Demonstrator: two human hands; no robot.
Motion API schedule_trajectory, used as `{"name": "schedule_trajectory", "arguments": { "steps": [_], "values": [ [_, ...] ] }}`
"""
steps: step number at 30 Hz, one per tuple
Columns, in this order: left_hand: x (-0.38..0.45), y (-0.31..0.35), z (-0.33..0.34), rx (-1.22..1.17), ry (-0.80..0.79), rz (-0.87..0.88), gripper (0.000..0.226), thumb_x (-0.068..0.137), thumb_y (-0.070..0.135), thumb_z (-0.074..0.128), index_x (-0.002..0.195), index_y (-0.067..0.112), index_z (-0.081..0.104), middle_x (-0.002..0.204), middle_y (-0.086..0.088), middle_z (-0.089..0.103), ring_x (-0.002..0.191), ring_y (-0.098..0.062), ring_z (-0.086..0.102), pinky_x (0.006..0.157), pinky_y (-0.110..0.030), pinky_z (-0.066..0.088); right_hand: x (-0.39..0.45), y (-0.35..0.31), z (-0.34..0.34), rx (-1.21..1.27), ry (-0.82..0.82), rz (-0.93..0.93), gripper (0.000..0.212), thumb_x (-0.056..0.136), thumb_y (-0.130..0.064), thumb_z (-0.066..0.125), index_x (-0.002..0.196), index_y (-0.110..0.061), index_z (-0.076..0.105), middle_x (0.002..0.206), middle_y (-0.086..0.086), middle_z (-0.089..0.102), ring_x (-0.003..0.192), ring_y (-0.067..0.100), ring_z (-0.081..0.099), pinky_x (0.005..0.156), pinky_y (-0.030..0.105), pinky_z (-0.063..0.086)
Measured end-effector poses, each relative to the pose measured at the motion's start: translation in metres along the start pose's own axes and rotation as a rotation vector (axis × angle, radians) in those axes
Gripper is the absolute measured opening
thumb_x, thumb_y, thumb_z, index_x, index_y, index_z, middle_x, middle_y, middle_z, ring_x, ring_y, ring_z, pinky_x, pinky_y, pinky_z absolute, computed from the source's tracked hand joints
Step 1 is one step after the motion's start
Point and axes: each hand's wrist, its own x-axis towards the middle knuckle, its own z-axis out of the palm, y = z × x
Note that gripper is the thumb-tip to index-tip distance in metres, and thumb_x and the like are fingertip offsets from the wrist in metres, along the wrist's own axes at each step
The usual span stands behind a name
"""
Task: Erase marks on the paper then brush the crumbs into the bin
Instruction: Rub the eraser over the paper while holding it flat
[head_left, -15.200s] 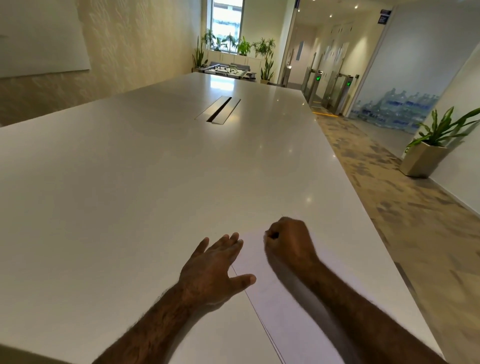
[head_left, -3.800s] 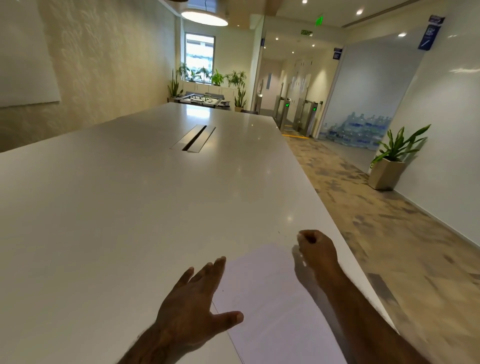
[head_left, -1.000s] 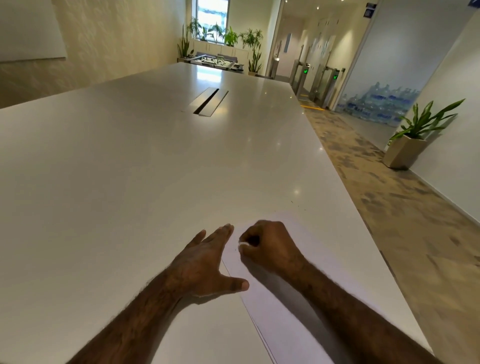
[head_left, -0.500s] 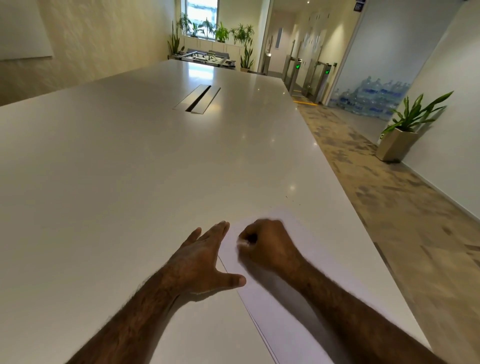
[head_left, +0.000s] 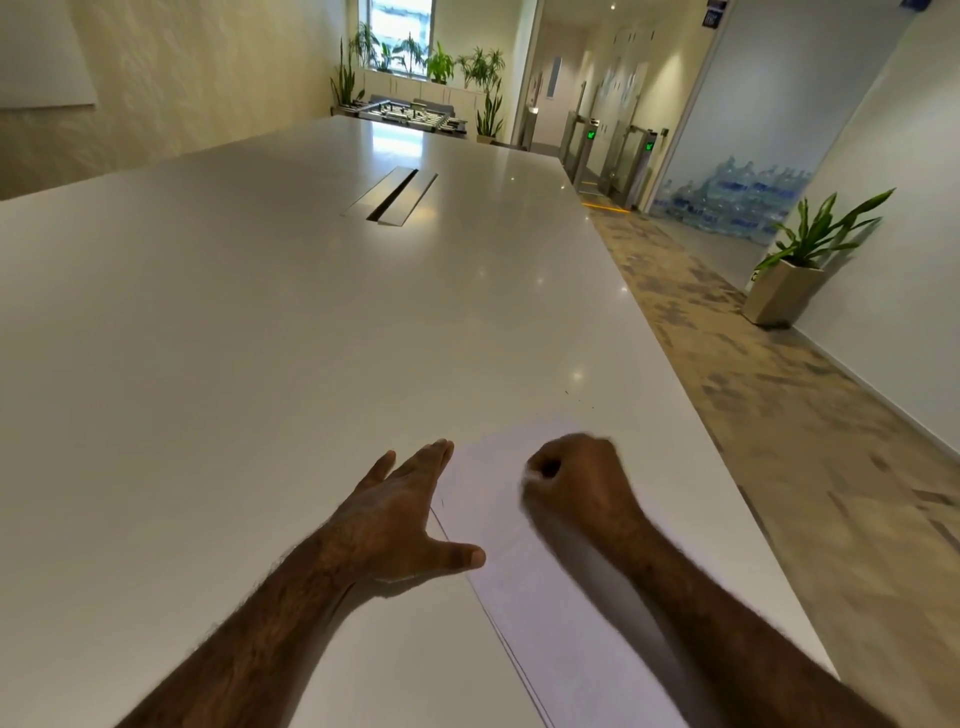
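A white sheet of paper (head_left: 498, 462) lies near the table's right front edge. A faint pencil mark (head_left: 442, 502) shows near the sheet's left edge. My left hand (head_left: 400, 514) presses flat at that left edge, fingers straight, thumb on the sheet. My right hand (head_left: 576, 483) is a fist on the paper, slightly blurred. A small whitish tip, apparently an eraser (head_left: 529, 475), shows at its curled fingers. A few dark crumbs (head_left: 592, 407) lie on the table just beyond the sheet. No bin is in view.
The long white table (head_left: 311, 322) stretches ahead, with a metal cable slot (head_left: 392, 197) in its middle. Its right edge drops to a carpeted walkway (head_left: 779, 415). A potted plant (head_left: 795, 280) stands by the right wall.
My right fist has slid a little to the right across the paper since half a second ago. My left hand has stayed flat at the sheet's left edge.
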Motion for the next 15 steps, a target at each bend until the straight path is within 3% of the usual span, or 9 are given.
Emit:
{"name": "schedule_trajectory", "arguments": {
  "steps": [2,3,6,7,10,11,15],
  "values": [
    [-0.001,0.001,-0.001,0.000,-0.001,-0.004,0.123,0.072,0.079,0.059,0.156,0.024,-0.013,0.164,0.012,-0.007,0.148,0.002,-0.005,0.121,-0.032,-0.011,-0.016,-0.010,0.006,0.011,-0.186,-0.102,0.010,0.076,-0.012,0.069,0.074,-0.016,0.078,0.069,-0.011,0.071,0.063,-0.005,0.064,0.061,0.009,0.052],
    [0.000,0.002,-0.002,0.000,0.006,-0.006,0.123,0.072,0.079,0.059,0.156,0.024,-0.012,0.164,0.012,-0.006,0.148,0.002,-0.005,0.121,-0.031,-0.011,-0.015,-0.007,0.004,0.000,-0.186,-0.089,0.009,0.075,-0.014,0.069,0.075,-0.016,0.078,0.070,-0.010,0.072,0.064,-0.004,0.065,0.062,0.010,0.052],
    [0.002,0.001,-0.003,0.003,0.003,-0.005,0.123,0.072,0.079,0.059,0.156,0.023,-0.011,0.164,0.013,-0.006,0.147,0.004,-0.004,0.121,-0.030,-0.012,0.011,0.019,-0.011,-0.050,0.115,0.099,0.010,0.068,-0.018,0.066,0.067,-0.016,0.076,0.061,-0.007,0.071,0.059,0.003,0.066,0.060,0.018,0.051],
    [0.001,0.002,-0.003,-0.001,-0.002,-0.006,0.123,0.072,0.079,0.059,0.156,0.023,-0.011,0.164,0.013,-0.006,0.147,0.004,-0.004,0.121,-0.030,-0.012,0.008,0.016,-0.011,-0.034,0.120,0.108,0.010,0.067,-0.017,0.065,0.066,-0.015,0.075,0.059,-0.007,0.070,0.058,0.004,0.065,0.059,0.019,0.051],
    [-0.001,0.003,-0.004,0.007,0.010,-0.001,0.121,0.074,0.077,0.059,0.156,0.024,-0.012,0.164,0.013,-0.007,0.145,0.005,-0.007,0.120,-0.029,-0.013,-0.027,-0.011,0.007,0.044,-0.192,-0.091,0.010,0.073,-0.011,0.067,0.071,-0.015,0.076,0.065,-0.010,0.071,0.065,-0.001,0.066,0.059,0.014,0.052],
    [0.000,0.004,-0.005,0.005,0.014,0.001,0.120,0.074,0.077,0.059,0.156,0.024,-0.012,0.163,0.014,-0.008,0.142,0.007,-0.009,0.119,-0.027,-0.014,-0.026,-0.012,0.005,0.067,-0.207,-0.091,0.010,0.074,-0.013,0.069,0.073,-0.017,0.078,0.067,-0.011,0.071,0.064,-0.004,0.066,0.060,0.011,0.052],
    [0.000,0.003,-0.005,-0.011,-0.014,-0.010,0.120,0.074,0.076,0.060,0.156,0.025,-0.011,0.163,0.016,-0.007,0.134,0.012,-0.013,0.118,-0.025,-0.016,0.005,0.016,-0.014,-0.035,0.113,0.088,0.011,0.074,-0.018,0.069,0.074,-0.018,0.079,0.071,-0.007,0.075,0.064,0.000,0.066,0.071,0.023,0.058]
  ]
}}
